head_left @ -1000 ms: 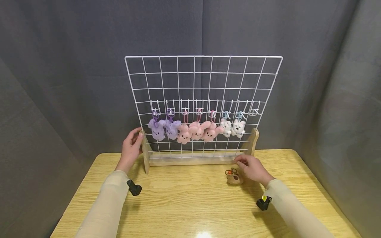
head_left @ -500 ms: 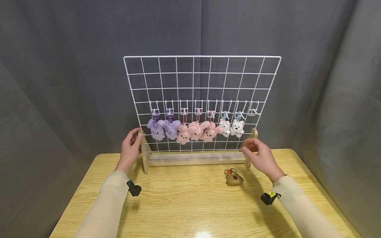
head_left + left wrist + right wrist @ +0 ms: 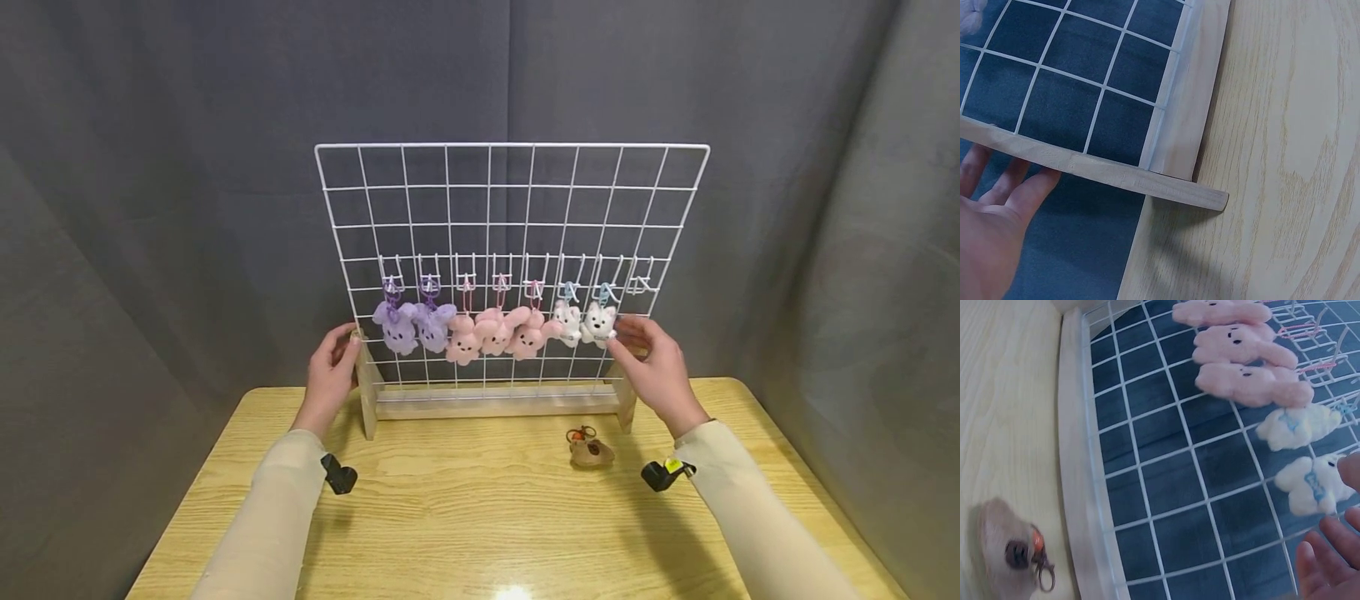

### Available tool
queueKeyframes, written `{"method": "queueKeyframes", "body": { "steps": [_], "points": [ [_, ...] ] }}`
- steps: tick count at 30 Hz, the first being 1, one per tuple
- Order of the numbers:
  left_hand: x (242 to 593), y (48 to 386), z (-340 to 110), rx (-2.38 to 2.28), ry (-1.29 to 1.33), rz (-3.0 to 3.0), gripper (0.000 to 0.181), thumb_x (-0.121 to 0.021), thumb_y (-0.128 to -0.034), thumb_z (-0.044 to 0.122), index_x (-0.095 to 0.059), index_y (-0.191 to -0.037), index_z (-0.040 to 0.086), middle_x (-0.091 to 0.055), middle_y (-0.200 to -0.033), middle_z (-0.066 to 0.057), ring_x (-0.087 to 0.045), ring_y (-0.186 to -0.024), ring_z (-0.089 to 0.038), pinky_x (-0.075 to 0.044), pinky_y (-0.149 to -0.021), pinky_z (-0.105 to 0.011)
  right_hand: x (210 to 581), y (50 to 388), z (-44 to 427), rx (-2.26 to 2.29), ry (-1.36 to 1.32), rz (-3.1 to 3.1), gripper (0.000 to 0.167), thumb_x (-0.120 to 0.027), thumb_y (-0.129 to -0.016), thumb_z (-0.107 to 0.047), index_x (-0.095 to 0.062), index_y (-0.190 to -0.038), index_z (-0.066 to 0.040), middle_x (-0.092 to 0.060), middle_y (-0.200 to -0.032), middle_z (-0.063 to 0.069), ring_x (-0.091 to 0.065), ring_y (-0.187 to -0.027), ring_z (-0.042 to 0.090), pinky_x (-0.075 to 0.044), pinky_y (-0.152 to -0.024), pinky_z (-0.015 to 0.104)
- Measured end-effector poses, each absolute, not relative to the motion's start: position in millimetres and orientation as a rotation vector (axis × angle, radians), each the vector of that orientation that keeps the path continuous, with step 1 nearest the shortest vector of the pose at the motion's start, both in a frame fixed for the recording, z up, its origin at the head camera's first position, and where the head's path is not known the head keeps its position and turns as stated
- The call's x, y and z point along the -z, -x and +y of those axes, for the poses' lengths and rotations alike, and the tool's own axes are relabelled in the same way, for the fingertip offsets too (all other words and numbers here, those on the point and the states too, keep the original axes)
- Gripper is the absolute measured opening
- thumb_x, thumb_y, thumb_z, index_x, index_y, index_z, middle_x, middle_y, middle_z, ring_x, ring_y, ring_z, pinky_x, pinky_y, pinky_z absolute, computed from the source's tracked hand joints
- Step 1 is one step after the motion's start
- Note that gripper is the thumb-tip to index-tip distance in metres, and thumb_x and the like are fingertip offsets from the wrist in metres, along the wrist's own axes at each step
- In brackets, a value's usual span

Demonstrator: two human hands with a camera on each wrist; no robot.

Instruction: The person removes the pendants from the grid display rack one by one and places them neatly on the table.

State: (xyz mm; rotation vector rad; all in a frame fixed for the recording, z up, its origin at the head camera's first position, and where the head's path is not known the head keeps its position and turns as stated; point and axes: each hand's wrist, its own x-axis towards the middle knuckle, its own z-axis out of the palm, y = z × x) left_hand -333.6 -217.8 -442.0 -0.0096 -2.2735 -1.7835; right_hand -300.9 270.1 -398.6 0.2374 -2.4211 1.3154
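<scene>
1. The right hand (image 3: 652, 367) is spread, thumb apart from its fingers, right beside the rightmost white plush dog keychain (image 3: 600, 322); whether they touch, I cannot tell.
2. The left hand (image 3: 330, 367) is against the stand's wooden upright (image 3: 1116, 175); I cannot tell whether it grips.
3. Nearer the person than the right hand, a brown plush keychain (image 3: 591, 452) lies on the worktop (image 3: 465, 508).
4. Between the hands, pink bunny keychains (image 3: 496, 332) hang on the white wire grid (image 3: 510, 187).

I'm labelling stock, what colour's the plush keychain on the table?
The plush keychain is brown, clearest in the right wrist view.
</scene>
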Motion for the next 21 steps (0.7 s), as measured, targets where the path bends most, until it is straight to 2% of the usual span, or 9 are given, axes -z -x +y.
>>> {"method": "queueKeyframes", "body": {
  "steps": [4, 7, 10, 12, 16, 21],
  "points": [
    [443, 333, -218, 1.811, 0.008, -2.263, 0.048, -0.051, -0.1116, 0.038, -0.049, -0.155, 0.019, -0.061, -0.147, -0.016, -0.062, -0.107, -0.015, -0.058, -0.079, -0.034, 395, 304, 265, -1.388, -0.238, -2.404, 0.053, -0.068, -0.105, -0.031, -0.054, -0.146, -0.001, -0.061, -0.145, 0.02, -0.062, -0.126, 0.036, -0.05, -0.106, 0.052],
    [442, 334, -218, 1.836, 0.014, -2.249, 0.048, -0.052, -0.1114, 0.038, -0.049, -0.155, 0.02, -0.061, -0.147, -0.016, -0.062, -0.11, -0.02, -0.058, -0.08, -0.036, 392, 305, 262, -1.424, -0.228, -2.397, 0.05, -0.068, -0.104, -0.032, -0.058, -0.143, -0.001, -0.063, -0.14, 0.018, -0.062, -0.124, 0.032, -0.051, -0.104, 0.037],
    [442, 335, -219, 1.842, 0.011, -2.247, 0.047, -0.052, -0.1112, 0.038, -0.05, -0.155, 0.02, -0.061, -0.147, -0.016, -0.062, -0.109, -0.02, -0.058, -0.079, -0.035, 388, 306, 260, -1.473, -0.21, -2.389, 0.047, -0.069, -0.103, -0.033, -0.062, -0.137, -0.001, -0.066, -0.135, 0.017, -0.063, -0.12, 0.024, -0.05, -0.097, 0.021],
    [442, 336, -219, 1.835, 0.003, -2.252, 0.047, -0.052, -0.111, 0.04, -0.051, -0.154, 0.021, -0.062, -0.146, -0.015, -0.062, -0.107, -0.019, -0.057, -0.077, -0.033, 385, 307, 259, -1.522, -0.202, -2.381, 0.047, -0.07, -0.103, -0.032, -0.061, -0.135, 0.001, -0.065, -0.135, 0.017, -0.062, -0.118, 0.019, -0.048, -0.094, 0.015],
    [442, 338, -220, 1.816, -0.001, -2.262, 0.047, -0.052, -0.111, 0.042, -0.051, -0.153, 0.022, -0.062, -0.146, -0.014, -0.062, -0.103, -0.016, -0.057, -0.075, -0.03, 381, 309, 260, -1.621, -0.185, -2.372, 0.05, -0.071, -0.103, -0.03, -0.056, -0.138, 0.002, -0.062, -0.141, 0.02, -0.058, -0.115, 0.017, -0.049, -0.09, 0.016],
    [443, 335, -220, 1.81, 0.0, -2.265, 0.047, -0.051, -0.1115, 0.04, -0.05, -0.154, 0.02, -0.062, -0.146, -0.017, -0.062, -0.102, -0.017, -0.057, -0.074, -0.03, 380, 309, 262, -1.662, -0.167, -2.413, 0.055, -0.07, -0.103, -0.032, -0.053, -0.145, -0.001, -0.057, -0.148, 0.021, -0.055, -0.116, 0.026, -0.049, -0.085, 0.018]
  ]
}}
